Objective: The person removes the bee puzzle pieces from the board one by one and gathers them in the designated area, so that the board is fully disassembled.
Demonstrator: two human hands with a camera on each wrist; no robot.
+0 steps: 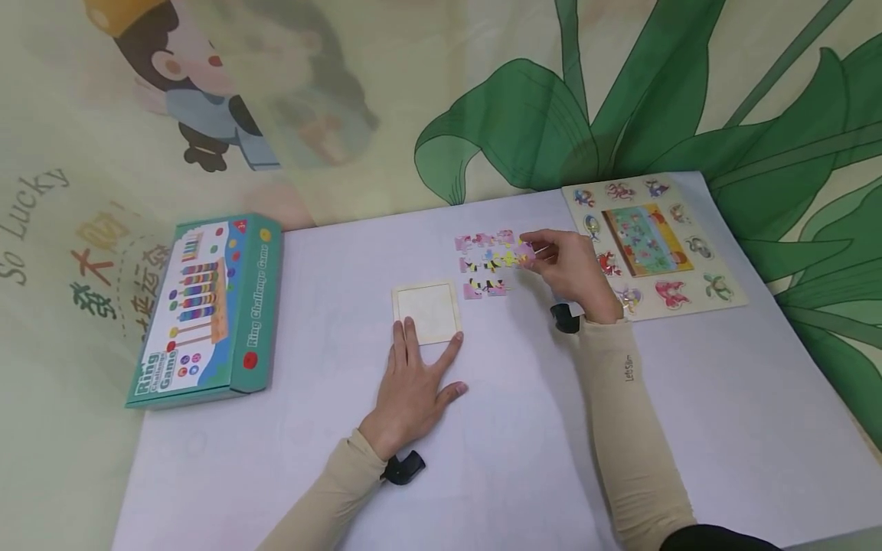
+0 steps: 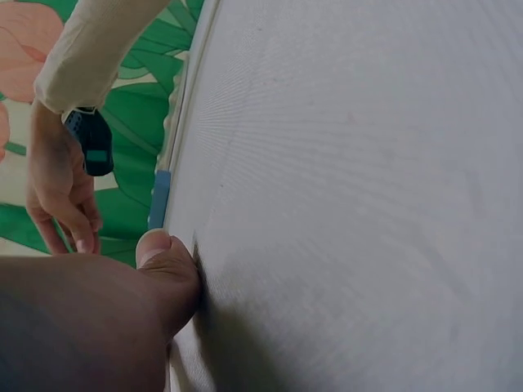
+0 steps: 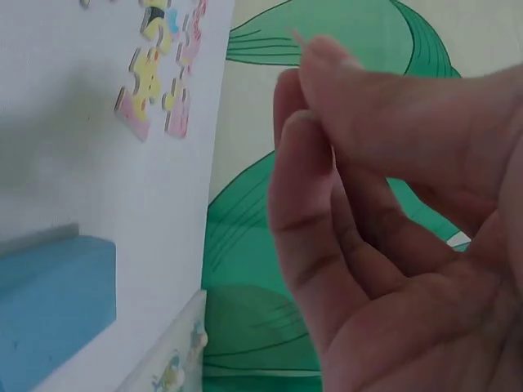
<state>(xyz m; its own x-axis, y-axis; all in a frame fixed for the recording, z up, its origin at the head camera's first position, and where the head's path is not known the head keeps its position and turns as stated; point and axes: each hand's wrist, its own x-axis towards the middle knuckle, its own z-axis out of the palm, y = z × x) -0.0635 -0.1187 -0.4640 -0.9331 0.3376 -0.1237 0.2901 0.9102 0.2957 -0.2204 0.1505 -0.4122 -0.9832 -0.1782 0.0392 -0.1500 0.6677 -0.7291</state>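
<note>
My left hand (image 1: 411,390) lies with fingers spread, fingertips on the lower edge of a square puzzle tray (image 1: 457,306) with a pale rim. In the left wrist view its thumb (image 2: 167,273) is beside the white cloth. My right hand (image 1: 572,268) is raised at the right end of several rows of puzzle pieces (image 1: 485,289), pink and yellow with bee prints. Its thumb and fingertips pinch a small puzzle piece (image 3: 296,35); only a thin pinkish tip shows in the right wrist view, the rest hidden by the fingers.
A green Ring Challenge Game box (image 1: 265,306) stands at the left. At the back right lies a board (image 1: 717,302) with sea-animal pictures and a raised picture block (image 1: 648,241). Near my right wrist is a blue block-like thing (image 3: 57,310). A printed backdrop (image 1: 358,184) borders the table.
</note>
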